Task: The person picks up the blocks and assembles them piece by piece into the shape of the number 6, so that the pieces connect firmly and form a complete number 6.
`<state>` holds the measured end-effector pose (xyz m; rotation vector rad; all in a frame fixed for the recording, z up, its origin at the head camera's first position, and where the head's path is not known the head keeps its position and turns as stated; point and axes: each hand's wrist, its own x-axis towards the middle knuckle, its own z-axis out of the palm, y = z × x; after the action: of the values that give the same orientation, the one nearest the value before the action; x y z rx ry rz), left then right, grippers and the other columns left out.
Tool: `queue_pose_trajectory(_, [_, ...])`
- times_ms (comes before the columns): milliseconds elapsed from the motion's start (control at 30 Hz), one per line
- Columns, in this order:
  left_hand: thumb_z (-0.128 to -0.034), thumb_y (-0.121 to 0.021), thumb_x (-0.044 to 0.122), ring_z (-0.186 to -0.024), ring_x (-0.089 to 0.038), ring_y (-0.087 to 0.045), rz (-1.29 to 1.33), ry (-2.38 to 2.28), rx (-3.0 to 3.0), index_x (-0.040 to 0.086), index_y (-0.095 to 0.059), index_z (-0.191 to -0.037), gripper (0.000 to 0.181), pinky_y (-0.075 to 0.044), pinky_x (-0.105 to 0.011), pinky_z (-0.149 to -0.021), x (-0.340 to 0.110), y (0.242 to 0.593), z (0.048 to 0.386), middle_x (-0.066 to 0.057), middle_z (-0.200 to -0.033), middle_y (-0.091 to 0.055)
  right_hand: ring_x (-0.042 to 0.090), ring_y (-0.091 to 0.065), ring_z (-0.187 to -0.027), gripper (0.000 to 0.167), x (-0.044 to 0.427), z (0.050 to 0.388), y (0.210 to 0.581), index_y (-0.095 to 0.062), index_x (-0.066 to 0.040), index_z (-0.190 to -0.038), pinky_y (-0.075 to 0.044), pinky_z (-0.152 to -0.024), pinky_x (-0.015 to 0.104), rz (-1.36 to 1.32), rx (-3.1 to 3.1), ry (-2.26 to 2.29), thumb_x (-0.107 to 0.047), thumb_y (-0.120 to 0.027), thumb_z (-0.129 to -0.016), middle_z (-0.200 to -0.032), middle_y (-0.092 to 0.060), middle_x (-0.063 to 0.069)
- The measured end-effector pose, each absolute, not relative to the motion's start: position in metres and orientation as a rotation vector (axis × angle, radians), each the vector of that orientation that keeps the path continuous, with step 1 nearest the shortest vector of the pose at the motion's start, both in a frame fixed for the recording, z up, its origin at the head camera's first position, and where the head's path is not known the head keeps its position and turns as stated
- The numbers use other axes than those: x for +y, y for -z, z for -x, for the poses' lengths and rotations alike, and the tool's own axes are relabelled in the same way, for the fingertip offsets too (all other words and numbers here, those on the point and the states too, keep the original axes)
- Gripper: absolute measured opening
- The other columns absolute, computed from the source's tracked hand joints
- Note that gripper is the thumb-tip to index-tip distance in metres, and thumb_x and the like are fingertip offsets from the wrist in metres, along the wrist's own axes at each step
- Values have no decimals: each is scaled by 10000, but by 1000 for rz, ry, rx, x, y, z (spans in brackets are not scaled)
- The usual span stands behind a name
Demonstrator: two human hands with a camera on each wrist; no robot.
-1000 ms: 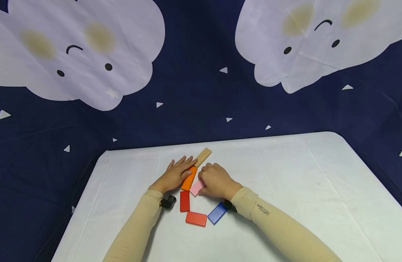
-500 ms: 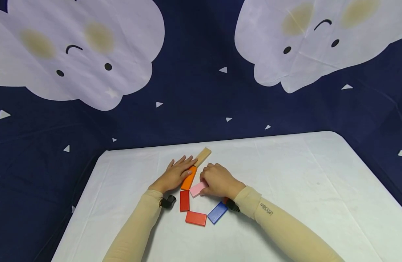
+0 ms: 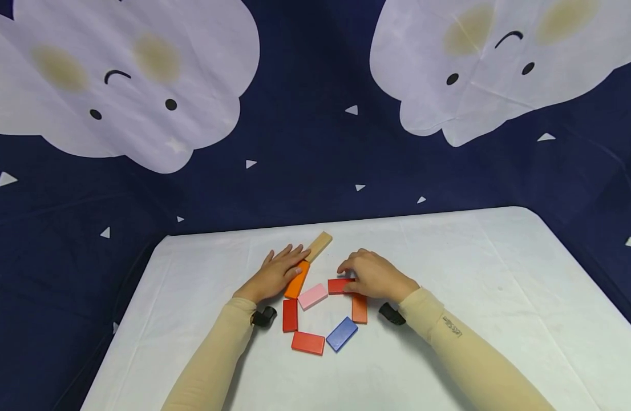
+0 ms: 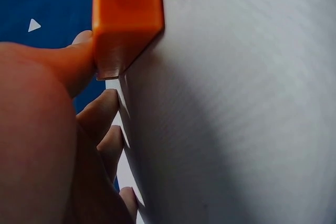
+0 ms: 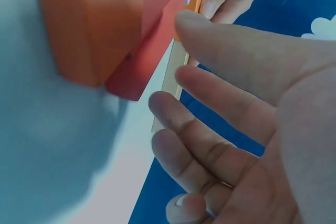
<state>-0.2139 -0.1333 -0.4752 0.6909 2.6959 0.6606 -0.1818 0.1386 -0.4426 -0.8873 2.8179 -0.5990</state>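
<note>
Flat domino-like blocks form a ring on the table. My left hand [image 3: 275,274] lies with straight fingers over the orange block [image 3: 298,281] and the near end of the natural wood block [image 3: 319,246]; its thumb touches the orange block in the left wrist view. At the ring's far right, my right hand [image 3: 379,275] hovers by a red block [image 3: 338,286], fingers loosely bent and apart. In the right wrist view nothing sits between thumb and fingers, and the red block [image 5: 152,45] lies beside them. Left of that red block sits a pink block [image 3: 312,297].
A red block [image 3: 290,315] and another red block [image 3: 307,343] lie on the near left of the ring, a blue block [image 3: 342,334] at the near right. An orange-red block [image 3: 359,309] stands below my right hand. The white table [image 3: 474,297] meets a dark blue cloth behind.
My right hand has let go of the pink block and moved right, over the red block. The red and orange-red blocks it covered now show. My left hand stays in place.
</note>
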Motion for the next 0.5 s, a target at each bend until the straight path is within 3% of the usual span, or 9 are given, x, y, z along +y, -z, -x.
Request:
queue_pose_trajectory(200, [-1082, -427, 363, -1543, -256, -123, -696, -665, 2698, 274, -341, -1584, 517, 22, -571, -1213, -134, 476, 214, -17, -1648, -260, 175, -555, -902, 240, 144, 181, 447, -768, -116, -1083, -502, -850, 369, 851, 2803, 564, -146, -810, -848, -926, -666, -13])
queue_pose_trajectory(500, [-1081, -428, 363, -1543, -261, -122, -697, -671, 2698, 270, -341, -1584, 518, 23, -575, -1212, -134, 476, 214, -20, -1647, -261, 180, -570, -924, 218, 145, 182, 451, -777, -124, -1085, -508, -876, 378, 867, 2785, 573, -118, -787, -868, -952, -677, -10])
